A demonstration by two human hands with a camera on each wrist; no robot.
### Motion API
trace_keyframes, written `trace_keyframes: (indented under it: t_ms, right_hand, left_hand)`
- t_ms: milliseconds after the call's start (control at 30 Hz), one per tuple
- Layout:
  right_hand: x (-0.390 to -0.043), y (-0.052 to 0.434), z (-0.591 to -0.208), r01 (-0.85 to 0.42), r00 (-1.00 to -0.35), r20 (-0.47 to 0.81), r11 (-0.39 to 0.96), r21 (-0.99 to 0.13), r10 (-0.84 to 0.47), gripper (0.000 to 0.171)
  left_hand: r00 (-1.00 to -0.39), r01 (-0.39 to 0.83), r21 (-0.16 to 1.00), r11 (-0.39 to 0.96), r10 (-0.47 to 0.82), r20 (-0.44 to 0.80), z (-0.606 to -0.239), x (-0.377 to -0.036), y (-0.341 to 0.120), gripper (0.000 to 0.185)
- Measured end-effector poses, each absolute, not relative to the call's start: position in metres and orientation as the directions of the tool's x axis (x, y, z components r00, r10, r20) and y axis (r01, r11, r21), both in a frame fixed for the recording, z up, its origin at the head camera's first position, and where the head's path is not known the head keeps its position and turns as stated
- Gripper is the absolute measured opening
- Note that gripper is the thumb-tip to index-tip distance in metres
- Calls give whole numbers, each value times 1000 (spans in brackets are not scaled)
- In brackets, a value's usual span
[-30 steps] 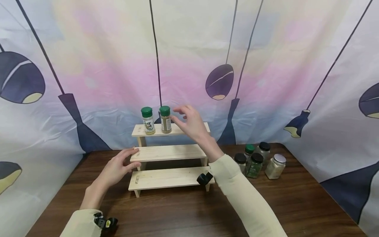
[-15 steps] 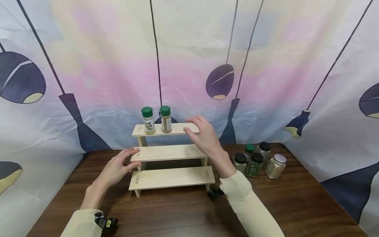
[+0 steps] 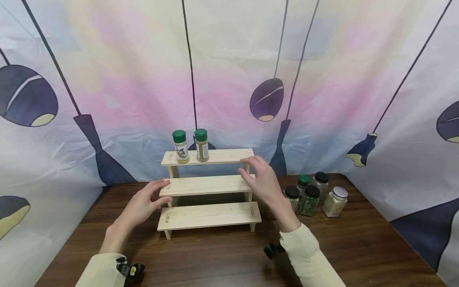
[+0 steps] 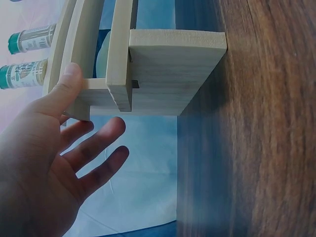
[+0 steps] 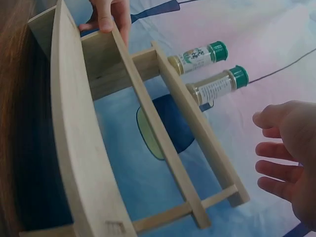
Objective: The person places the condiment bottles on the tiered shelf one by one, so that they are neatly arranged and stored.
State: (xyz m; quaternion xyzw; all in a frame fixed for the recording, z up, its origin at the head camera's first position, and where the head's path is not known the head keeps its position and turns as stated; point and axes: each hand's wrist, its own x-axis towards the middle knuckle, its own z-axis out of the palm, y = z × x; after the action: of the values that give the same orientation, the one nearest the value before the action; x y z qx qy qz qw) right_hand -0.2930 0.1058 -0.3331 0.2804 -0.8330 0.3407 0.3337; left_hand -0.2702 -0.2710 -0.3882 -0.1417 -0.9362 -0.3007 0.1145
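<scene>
Fingers (image 3: 155, 186) of left hand (image 3: 141, 205) rest loose on left end of pale three-step wooden rack (image 3: 209, 185) mid-counter, right hand (image 3: 263, 183) open, holding nothing, near its right end; rack prob. light, stiff, best gripped by both ends; two green-capped spice bottles (image 3: 191, 145) w/ powder could tip.

pale wooden three-tier rack (image 3: 209, 185), upright on table, left thumb touching
</scene>
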Motion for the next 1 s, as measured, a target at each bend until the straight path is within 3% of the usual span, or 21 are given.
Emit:
trace_keyframes:
  t_ms: [1000]
  right_hand:
    - [-290, 141, -351, -597, -703, 683, 688, -413, -200, 27]
  left_hand:
    - [-930, 339, 508, 792, 199, 309, -388, -269, -269, 64]
